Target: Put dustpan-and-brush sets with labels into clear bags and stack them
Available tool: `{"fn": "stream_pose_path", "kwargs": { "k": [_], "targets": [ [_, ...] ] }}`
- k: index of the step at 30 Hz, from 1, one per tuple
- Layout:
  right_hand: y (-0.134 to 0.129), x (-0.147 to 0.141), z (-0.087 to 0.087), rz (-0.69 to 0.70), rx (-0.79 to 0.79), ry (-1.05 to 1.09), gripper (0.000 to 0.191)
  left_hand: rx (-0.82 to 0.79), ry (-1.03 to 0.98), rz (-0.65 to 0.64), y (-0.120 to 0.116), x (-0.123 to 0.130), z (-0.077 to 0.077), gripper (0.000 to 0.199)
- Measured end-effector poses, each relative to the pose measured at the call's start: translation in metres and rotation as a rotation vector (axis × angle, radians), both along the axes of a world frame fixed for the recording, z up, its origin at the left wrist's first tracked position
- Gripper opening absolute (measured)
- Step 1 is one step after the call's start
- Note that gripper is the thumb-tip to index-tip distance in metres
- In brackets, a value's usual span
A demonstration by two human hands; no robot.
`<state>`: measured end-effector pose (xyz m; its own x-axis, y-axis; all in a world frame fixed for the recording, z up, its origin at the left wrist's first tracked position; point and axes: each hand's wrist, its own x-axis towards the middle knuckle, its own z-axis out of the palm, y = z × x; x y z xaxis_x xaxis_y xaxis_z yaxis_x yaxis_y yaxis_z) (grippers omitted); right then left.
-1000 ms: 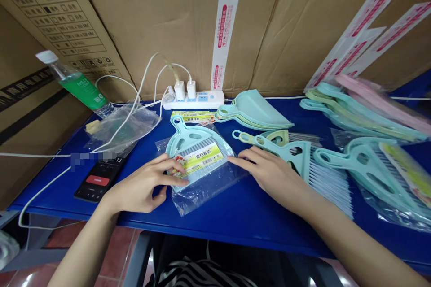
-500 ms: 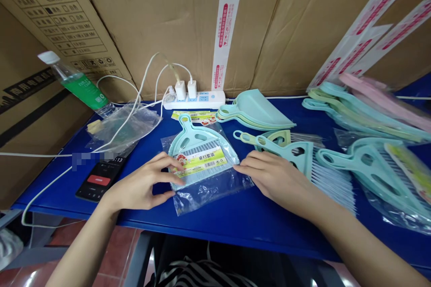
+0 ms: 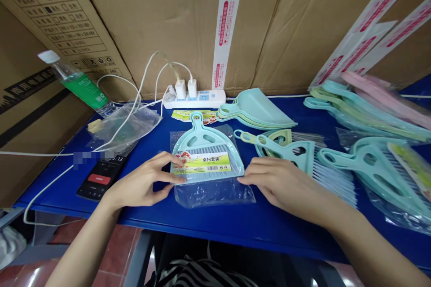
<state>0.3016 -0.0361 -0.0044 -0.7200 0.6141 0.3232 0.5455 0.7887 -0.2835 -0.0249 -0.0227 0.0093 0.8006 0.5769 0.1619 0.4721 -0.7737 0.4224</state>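
A pale turquoise dustpan (image 3: 202,136) with a nested brush (image 3: 188,145) lies in a clear plastic bag (image 3: 215,195) on the blue table, its handle pointing away from me. Across the bristles sits a yellow-green label card (image 3: 202,163) with Chinese print. My left hand (image 3: 146,181) rests its fingertips on the set's left edge and card, thumb apart from the fingers. At the lower right corner my right hand (image 3: 272,181) pinches the bag's edge between thumb and fingers. The flat end of the bag spreads toward me, below the dustpan.
Stacked dustpans (image 3: 257,110), loose brushes (image 3: 292,152) and a bagged set (image 3: 380,166) lie right. More bagged sets (image 3: 373,103) sit behind. Label cards (image 3: 183,115) lie near a power strip (image 3: 212,97). A phone (image 3: 101,177), plastic bags (image 3: 129,121), white cables and a bottle (image 3: 82,87) stand left.
The bagged dustpan set has turned slightly clockwise and shifted a little right, so its card is nearly level. My right hand has moved slightly right and down with the bag's corner.
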Motion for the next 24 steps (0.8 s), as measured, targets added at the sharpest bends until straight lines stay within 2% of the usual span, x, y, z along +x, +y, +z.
{"fn": "stream_pose_path", "kwargs": {
  "k": [8, 11, 14, 18, 24],
  "targets": [
    [-0.0038, -0.0001, 0.0078, -0.034, -0.028, 0.031, 0.038, -0.05, 0.005, -0.001, 0.0012, -0.0007, 0.0016, 0.038],
    [-0.0029, 0.0005, 0.0081, -0.089, 0.002, -0.004, 0.038, -0.053, 0.0, -0.007, 0.0022, -0.0013, 0.0012, 0.038],
    [-0.0022, 0.0014, 0.0053, -0.071, 0.02, -0.057, 0.038, -0.048, -0.005, -0.007, 0.0023, -0.0017, 0.0001, 0.039],
    [-0.0026, 0.0014, 0.0045, -0.039, -0.031, -0.076, 0.034, -0.032, -0.005, 0.005, 0.0017, -0.0011, -0.0006, 0.039],
    [-0.0052, 0.002, 0.0073, -0.065, -0.102, -0.131, 0.032, 0.014, 0.012, 0.053, 0.0018, 0.0018, -0.0037, 0.036]
  ]
}}
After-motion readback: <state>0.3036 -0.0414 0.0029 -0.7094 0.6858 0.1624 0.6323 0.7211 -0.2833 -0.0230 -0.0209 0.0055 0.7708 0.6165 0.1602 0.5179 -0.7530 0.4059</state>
